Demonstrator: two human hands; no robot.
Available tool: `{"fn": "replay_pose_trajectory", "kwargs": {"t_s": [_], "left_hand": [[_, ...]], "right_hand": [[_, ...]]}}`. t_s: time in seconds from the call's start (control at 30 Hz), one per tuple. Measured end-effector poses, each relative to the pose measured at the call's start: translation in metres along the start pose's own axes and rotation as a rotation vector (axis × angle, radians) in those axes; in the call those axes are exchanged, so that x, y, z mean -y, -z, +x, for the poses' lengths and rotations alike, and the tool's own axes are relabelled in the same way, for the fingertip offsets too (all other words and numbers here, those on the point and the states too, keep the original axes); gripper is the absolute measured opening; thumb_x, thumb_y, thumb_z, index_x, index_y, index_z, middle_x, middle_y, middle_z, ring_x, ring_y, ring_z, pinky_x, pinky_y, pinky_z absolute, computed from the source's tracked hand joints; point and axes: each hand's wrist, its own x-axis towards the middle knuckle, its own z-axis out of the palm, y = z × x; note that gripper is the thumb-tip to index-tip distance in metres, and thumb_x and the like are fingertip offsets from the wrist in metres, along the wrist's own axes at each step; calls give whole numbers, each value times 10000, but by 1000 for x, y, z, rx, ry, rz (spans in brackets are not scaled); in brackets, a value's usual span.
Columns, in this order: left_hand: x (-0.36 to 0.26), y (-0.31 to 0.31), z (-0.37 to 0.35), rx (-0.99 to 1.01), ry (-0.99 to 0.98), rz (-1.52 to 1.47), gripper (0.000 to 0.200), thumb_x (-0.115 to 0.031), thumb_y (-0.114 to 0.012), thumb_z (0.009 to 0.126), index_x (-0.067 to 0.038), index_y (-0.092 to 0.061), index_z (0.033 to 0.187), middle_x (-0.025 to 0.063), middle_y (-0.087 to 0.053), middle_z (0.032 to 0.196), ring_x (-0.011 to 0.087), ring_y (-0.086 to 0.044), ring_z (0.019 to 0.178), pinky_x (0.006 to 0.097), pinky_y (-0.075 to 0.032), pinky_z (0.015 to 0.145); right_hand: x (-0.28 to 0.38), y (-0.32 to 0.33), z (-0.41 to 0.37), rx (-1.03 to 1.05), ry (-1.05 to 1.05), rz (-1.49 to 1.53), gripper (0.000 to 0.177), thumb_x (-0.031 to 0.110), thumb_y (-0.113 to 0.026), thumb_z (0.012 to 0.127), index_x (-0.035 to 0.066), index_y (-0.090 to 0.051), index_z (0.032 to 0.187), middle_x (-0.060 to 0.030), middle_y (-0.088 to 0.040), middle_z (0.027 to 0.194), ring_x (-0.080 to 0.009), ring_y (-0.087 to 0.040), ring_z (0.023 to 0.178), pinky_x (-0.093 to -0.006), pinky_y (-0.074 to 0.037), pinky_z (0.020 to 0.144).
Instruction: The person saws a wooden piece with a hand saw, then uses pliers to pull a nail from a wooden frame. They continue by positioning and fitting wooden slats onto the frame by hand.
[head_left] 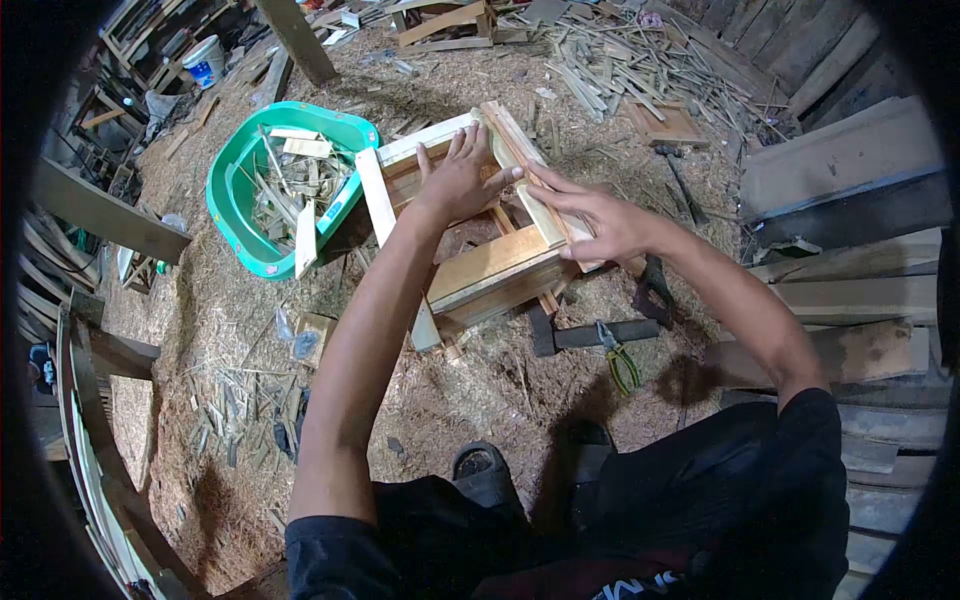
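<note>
A wooden box-like frame (490, 262) stands tilted on the shavings-covered ground in front of me. My left hand (458, 182) lies on its far side, fingers spread over the rail and thumb pointing right. On the right side, my right hand (600, 222) is closed around a wooden strip (517, 140) along the frame's edge, fingers on top and thumb lower down. Below the frame lie a hammer (600, 336) and pliers with green-yellow handles (622, 366). A dark saw handle (655, 288) shows beside the frame, its blade mostly hidden.
Left of the frame sits a teal plastic tub (228, 215) holding wood scraps. Another hammer (682, 185) lies at right, near a small wooden panel (666, 124). Scrap sticks (625, 65) are heaped behind. Boards (850, 300) line the right side; a post (298, 40) rises at the back.
</note>
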Motion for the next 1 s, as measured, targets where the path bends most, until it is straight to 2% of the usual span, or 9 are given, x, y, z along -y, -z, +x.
{"fn": "replay_pose_trajectory", "kwargs": {"t_s": [0.1,0.13,0.3,0.5,0.6,0.73,0.9,1.0], "left_hand": [[-1,0,-1,-4,-1,-19,971,-734,-391,878,-57,-146,1530,161,-158,1591,319,-138,1474,667,61,1106],[-1,2,-1,27,-2,18,1000,-744,-374,874,-37,-106,1529,139,-153,1596,300,-119,1480,695,34,1102],[-2,-1,-2,8,2,38,989,-738,-374,879,-40,-113,1529,135,-152,1597,294,-118,1481,686,35,1108],[-3,-1,-4,3,-2,51,986,-742,-371,875,-43,-133,1529,132,-165,1595,291,-117,1482,683,41,1110],[-3,-1,-5,-10,0,38,973,-739,-382,876,-55,-152,1529,140,-183,1590,293,-122,1481,669,42,1114],[-4,-2,-5,-32,5,43,942,-715,-401,886,-60,-177,1526,144,-208,1583,292,-132,1480,666,26,1117],[-5,-1,-6,-92,-13,31,877,-663,-416,906,-24,-272,1490,139,-264,1564,287,-176,1471,715,-20,1095],[-5,-1,-7,-105,-14,24,853,-644,-431,909,-24,-299,1481,139,-275,1560,292,-183,1469,716,-31,1095]], "right_hand": [[-2,3,0,17,-52,70,742,121,-567,764,10,-350,1465,-180,-151,1593,-291,-233,1451,-357,-220,1174],[-3,3,-1,13,-52,58,722,116,-560,769,12,-367,1457,-180,-160,1591,-293,-250,1445,-357,-226,1172],[-3,7,-1,-1,-55,0,601,96,-528,806,42,-473,1402,-185,-207,1576,-298,-306,1423,-362,-267,1157],[6,-3,5,-122,-18,-52,429,126,-507,894,71,-562,1316,-196,-345,1485,-349,-436,1322,-386,-353,1103],[6,-3,8,-115,-1,-127,379,137,-522,905,89,-589,1274,-194,-387,1414,-363,-481,1260,-401,-389,1064],[10,-3,7,-139,-27,-99,335,145,-561,897,110,-625,1223,-200,-396,1403,-355,-488,1256,-395,-405,1042],[9,-5,5,-156,-61,-50,290,142,-587,884,117,-660,1164,-204,-400,1405,-362,-478,1271,-392,-404,1042],[8,-7,5,-185,-9,-54,277,144,-589,884,114,-666,1149,-214,-398,1408,-366,-467,1284,-397,-395,1051]]}}
